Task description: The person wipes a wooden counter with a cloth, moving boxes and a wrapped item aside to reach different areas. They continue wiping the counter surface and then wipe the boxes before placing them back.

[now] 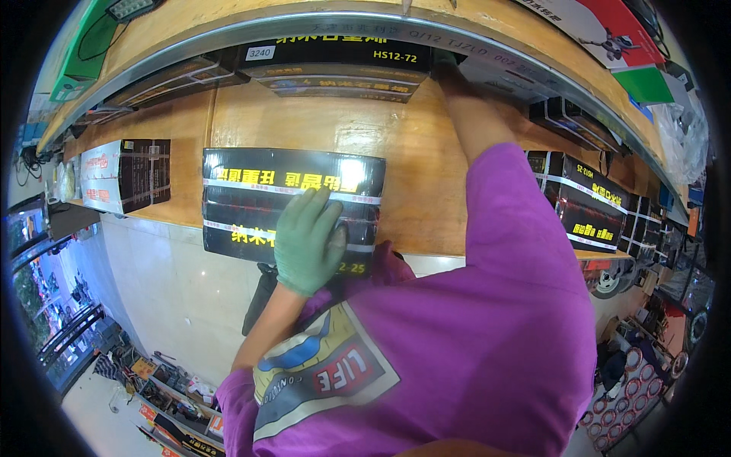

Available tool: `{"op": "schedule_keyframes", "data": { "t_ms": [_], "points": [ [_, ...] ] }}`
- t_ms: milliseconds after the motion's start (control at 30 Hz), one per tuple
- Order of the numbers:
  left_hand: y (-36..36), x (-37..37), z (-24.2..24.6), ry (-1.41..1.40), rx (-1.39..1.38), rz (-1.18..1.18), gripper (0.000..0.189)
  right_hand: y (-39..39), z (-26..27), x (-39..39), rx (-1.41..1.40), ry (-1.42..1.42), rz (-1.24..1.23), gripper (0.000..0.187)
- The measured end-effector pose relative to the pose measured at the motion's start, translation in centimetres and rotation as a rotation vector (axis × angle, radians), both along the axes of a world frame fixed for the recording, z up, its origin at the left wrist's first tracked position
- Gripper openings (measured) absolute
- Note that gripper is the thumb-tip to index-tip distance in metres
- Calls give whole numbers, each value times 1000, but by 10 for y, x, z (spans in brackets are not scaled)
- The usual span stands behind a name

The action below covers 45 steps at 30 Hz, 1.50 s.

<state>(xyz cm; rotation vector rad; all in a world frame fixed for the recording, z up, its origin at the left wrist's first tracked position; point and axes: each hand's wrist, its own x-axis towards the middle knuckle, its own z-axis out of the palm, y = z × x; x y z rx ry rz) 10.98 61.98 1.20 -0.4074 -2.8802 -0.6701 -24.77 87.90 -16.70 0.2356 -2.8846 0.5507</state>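
A black cardboard carton [291, 171] with yellow lettering and pale straps lies at the near edge of the wooden shelf, jutting past it. My left hand [311, 234], in a green glove, rests flat on it, thumb apart from the fingers. My right arm reaches up under the shelf above. My right hand [446, 56], gloved in green too, is at the right end of another black carton [342, 57]; most of it is hidden by shadow and the upper shelf's metal edge, so its grip cannot be made out.
Strapped cartons stand at the left [145, 174] and the right [594, 200] of the wooden shelf [422, 211]. The upper shelf's metal edge [274, 27] crosses above the arms. A red and white box [605, 34] stands on top. Below are a tiled floor and low racks of parts [188, 394].
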Motion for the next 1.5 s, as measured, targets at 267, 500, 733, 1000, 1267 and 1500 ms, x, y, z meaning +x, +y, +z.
{"op": "schedule_keyframes", "data": {
  "t_ms": [267,500,733,1000,1267,1500],
  "points": [
    [-2,0,0,1,18,-12,35,15,-8,210,193,-35,198,15],
    [-4,4,-7,57,19,-25,35,79,13,278,-473,-437,261,34],
    [-2,6,-15,188,9,5,31,100,6,198,112,-262,-355,36],
    [-8,12,-21,186,75,4,26,9,15,372,61,-261,553,39],
    [-17,119,-35,182,303,124,19,113,21,334,-294,-228,180,30],
    [14,246,-86,-165,694,658,21,17,-6,408,173,-219,299,34]
  ]
}}
